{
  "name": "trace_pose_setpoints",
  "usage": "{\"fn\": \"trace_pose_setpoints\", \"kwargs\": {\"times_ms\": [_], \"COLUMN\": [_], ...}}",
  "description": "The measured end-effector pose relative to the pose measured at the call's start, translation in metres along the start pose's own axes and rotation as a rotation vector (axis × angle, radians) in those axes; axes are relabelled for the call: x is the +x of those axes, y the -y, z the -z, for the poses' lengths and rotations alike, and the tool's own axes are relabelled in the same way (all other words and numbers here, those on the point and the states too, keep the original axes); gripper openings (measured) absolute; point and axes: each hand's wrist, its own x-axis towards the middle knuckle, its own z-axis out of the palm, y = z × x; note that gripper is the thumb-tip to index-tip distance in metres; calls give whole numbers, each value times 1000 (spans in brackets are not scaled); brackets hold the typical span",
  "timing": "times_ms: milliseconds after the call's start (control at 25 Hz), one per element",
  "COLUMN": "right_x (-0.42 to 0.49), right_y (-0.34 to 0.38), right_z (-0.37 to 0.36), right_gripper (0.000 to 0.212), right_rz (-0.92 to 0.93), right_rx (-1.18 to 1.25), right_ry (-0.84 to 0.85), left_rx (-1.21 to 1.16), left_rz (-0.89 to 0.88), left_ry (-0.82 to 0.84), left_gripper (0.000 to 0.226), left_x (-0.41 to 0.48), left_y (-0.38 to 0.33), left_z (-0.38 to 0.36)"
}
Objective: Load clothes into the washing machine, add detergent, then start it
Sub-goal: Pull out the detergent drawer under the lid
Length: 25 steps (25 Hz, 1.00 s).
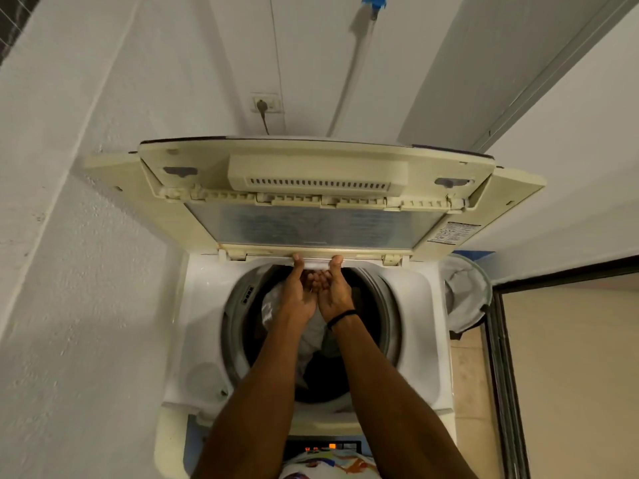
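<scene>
A white top-loading washing machine (428,340) stands below me with its folding cream lid (318,202) raised and partly folded. My left hand (297,288) and my right hand (333,288) both grip the lid's front edge, thumbs on top and fingers curled under it. Inside the round drum (377,305) lie white and dark clothes (313,333), partly hidden by my forearms. The control panel (328,445) with lit orange indicators sits at the machine's near edge.
A white wall runs close along the left. A power socket (264,104) with a plug and a water hose (349,84) are on the back wall. A grey laundry basket (465,295) stands right of the machine, beside a dark door frame (501,375).
</scene>
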Motion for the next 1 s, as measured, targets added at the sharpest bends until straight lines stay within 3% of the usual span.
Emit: {"fn": "trace_pose_setpoints", "kwargs": {"times_ms": [160,360,520,680,760,1000], "right_x": [-1,-4,-16,-31,-35,-34], "right_y": [-5,-7,-4,-18,-20,-14], "right_z": [-3,-3,9,31,28,34], "right_gripper": [84,91,83,60,63,69], "right_rz": [37,31,41,18,16,52], "right_rx": [1,-20,-105,-144,-173,-289], "right_ry": [12,3,27,-3,-16,-13], "left_rx": [-3,34,241,366,379,465], "left_rz": [-21,-49,-67,-36,-25,-36], "left_ry": [25,26,4,-88,-73,-33], "left_gripper": [67,72,57,42,26,33], "left_x": [-5,-14,-26,-42,-51,-60], "left_y": [-1,1,-4,11,9,-2], "left_z": [-3,-5,5,30,29,32]}}
